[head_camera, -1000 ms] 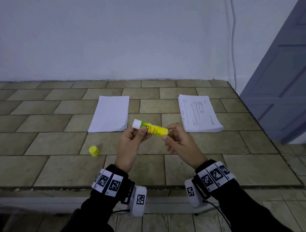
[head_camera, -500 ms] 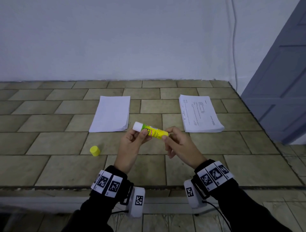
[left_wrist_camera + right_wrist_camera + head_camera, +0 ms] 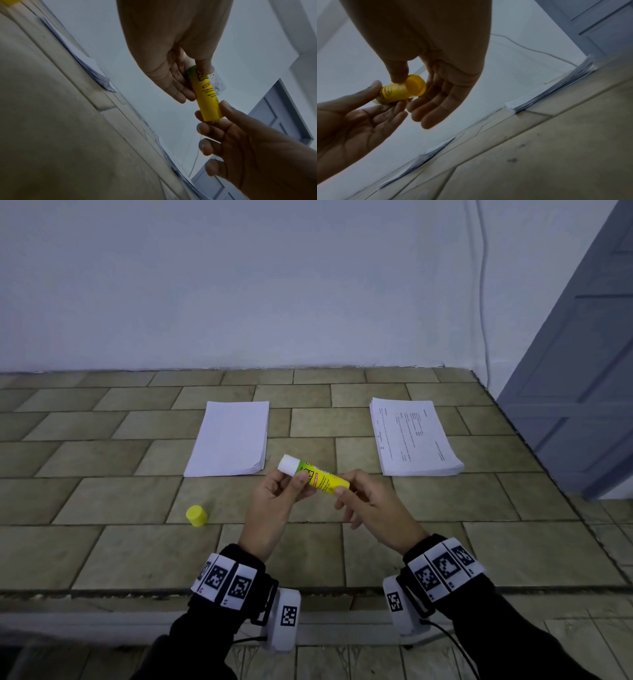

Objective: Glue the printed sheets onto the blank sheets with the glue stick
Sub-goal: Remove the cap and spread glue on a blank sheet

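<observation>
The glue stick [image 3: 315,479] is held in the air above the tiled counter [image 3: 102,549], its long axis nearly level. Its white tip is pointed up-left toward the blank sheets [image 3: 231,440]; its yellow base is turned toward the printed sheets [image 3: 412,436]. The upper barrel is gripped by the left hand [image 3: 274,501], and the base is pinched by the right hand [image 3: 373,508]. A yellow cap [image 3: 196,515] is seen standing on the counter, left of the glue stick and well apart from it.

Around the yellow cap [image 3: 197,515] the tiled surface [image 3: 102,553] lies bare. Beyond the cap stands the blank stack [image 3: 230,438]; far to its right, the printed stack [image 3: 412,436]. Between both stacks runs an open lane.
</observation>
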Demonstrator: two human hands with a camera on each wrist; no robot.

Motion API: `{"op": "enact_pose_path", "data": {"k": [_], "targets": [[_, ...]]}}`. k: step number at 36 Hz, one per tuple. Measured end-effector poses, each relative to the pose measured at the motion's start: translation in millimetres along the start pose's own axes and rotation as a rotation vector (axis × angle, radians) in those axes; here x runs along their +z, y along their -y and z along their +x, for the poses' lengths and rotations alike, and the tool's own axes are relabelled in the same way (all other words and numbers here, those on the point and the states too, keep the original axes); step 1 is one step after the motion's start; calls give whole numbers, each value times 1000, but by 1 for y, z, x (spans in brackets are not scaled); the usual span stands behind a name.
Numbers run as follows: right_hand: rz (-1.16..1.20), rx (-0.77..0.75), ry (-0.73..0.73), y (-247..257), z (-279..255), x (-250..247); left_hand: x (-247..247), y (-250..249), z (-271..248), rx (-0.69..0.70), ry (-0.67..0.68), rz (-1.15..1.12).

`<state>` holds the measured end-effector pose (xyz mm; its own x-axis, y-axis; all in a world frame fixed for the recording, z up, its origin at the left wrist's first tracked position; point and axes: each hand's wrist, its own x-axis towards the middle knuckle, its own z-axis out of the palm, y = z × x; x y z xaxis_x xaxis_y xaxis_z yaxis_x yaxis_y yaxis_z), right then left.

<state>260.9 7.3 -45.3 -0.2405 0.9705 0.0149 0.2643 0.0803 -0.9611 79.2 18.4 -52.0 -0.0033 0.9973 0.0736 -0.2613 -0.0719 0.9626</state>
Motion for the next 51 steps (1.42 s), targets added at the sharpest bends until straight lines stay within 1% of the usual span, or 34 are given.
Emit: {"op": "enact_pose_path", "data": {"k": [4,9,11,13,16,18,20,21,23,25,26,28,29,31,33,34,36,40,44,47,49,51], "targets": [[-13,4,21,-2,1,1,0,1,1,-30,18,14],[29,60,37,-1,1,3,1,0,1,-52,24,28],[11,63,28,-5,1,2,1,2,2,-67,26,40],[-69,25,-2,-8,2,1,3,2,5,-74,34,65],[-176,-53,-29,-5,3,5,9,2,8,-52,99,214],[-202,-105,-83,0,5,8,14,-1,11,-30,131,321],[-189,-129,-171,-1,8,9,17,-8,16,-49,150,385],[-166,-129,-196,-2,9,8,17,-12,20,-66,181,422],[-95,-107,-220,-5,10,7,14,-27,30,-68,256,590],[5,-79,-241,-6,10,4,3,-43,47,-21,274,848],[38,-65,-248,-6,10,2,-7,-49,58,-3,247,968],[58,-44,-256,-7,10,-3,-32,-55,86,-14,157,1191],[64,-36,-261,-9,10,-5,-46,-55,101,-54,109,1300],[86,-19,-273,-11,10,-7,-71,-50,128,-210,35,1475],[105,-12,-281,-13,8,-9,-89,-39,144,-359,-17,1601],[111,-11,-283,-13,7,-10,-96,-31,149,-412,-27,1637],[111,-7,-280,-14,5,-12,-106,-14,154,-471,-31,1668],[96,-7,-240,-13,3,-14,-120,14,157,-504,4,1712],[64,-3,-226,-15,2,-14,-120,15,156,-459,24,1768],[67,-1,-234,-16,2,-13,-119,11,155,-416,49,1757],[70,1,-236,-17,2,-12,-120,7,153,-393,27,1728],[75,6,-240,-16,2,-12,-120,2,150,-343,-26,1684]]}}
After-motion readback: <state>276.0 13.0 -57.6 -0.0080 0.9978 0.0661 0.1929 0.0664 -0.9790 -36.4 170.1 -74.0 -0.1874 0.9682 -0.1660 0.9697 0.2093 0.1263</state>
